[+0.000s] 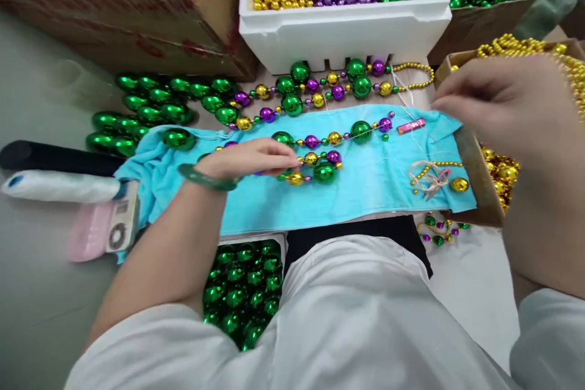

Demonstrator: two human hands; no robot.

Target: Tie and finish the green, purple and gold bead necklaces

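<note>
Beads on the cloth [365, 189]
Left hand [249, 159] pinches the strand [320, 158] mid-cloth; right hand [498, 103] (fingers curled, grip unclear) hovers at its right edge.

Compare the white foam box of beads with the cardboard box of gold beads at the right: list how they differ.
The white foam box holds small loose beads sorted in three colour bands, gold, purple and green; the cardboard box holds gold beads only. The foam box stands beyond the blue cloth, untouched; the cardboard box sits beside the cloth, with the right hand over it and the left hand away on the bead strand. Both are open-topped.
</note>
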